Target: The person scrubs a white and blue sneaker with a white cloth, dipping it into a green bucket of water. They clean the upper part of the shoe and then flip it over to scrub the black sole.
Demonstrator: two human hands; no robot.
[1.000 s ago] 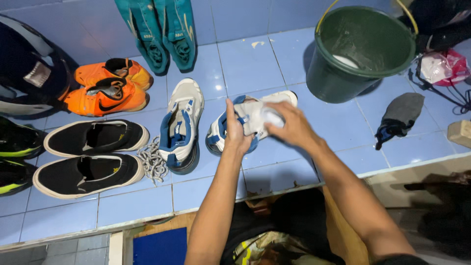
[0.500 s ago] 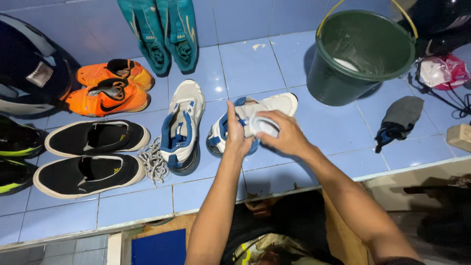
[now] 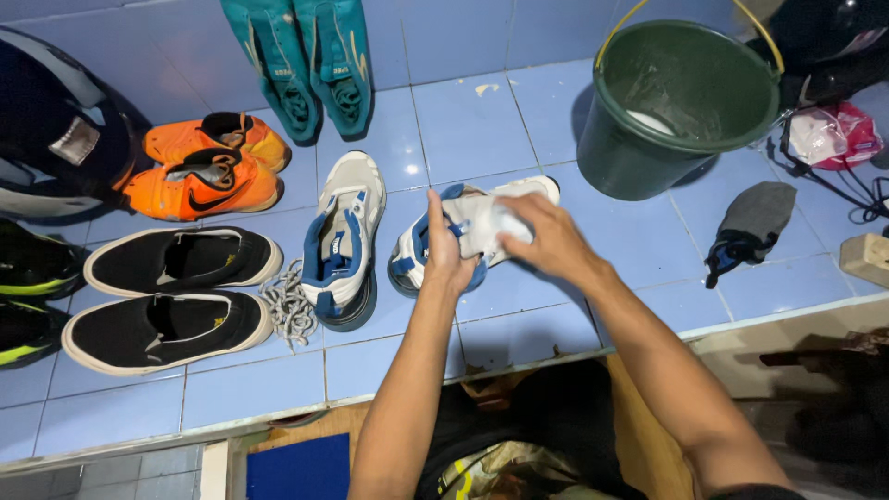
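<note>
A white and blue sneaker (image 3: pixel 415 255) lies on its side on the blue tiled ledge (image 3: pixel 519 324). My left hand (image 3: pixel 444 248) grips it near the heel. My right hand (image 3: pixel 548 239) presses a white cloth (image 3: pixel 495 222) against the sneaker's upper. The matching sneaker (image 3: pixel 344 239) stands upright just to the left, with a bundle of grey-white laces (image 3: pixel 287 304) beside it.
A dark green bucket (image 3: pixel 681 106) with a yellow handle stands at the back right. Orange shoes (image 3: pixel 206 167), black slip-ons (image 3: pixel 171 292) and teal boots (image 3: pixel 310 60) lie to the left and back. A grey pouch (image 3: pixel 752 222) and a pink bag (image 3: pixel 832 134) lie at the right.
My right hand with the cloth has slid a little down along the sneaker toward my left hand. The sneaker stays in place.
</note>
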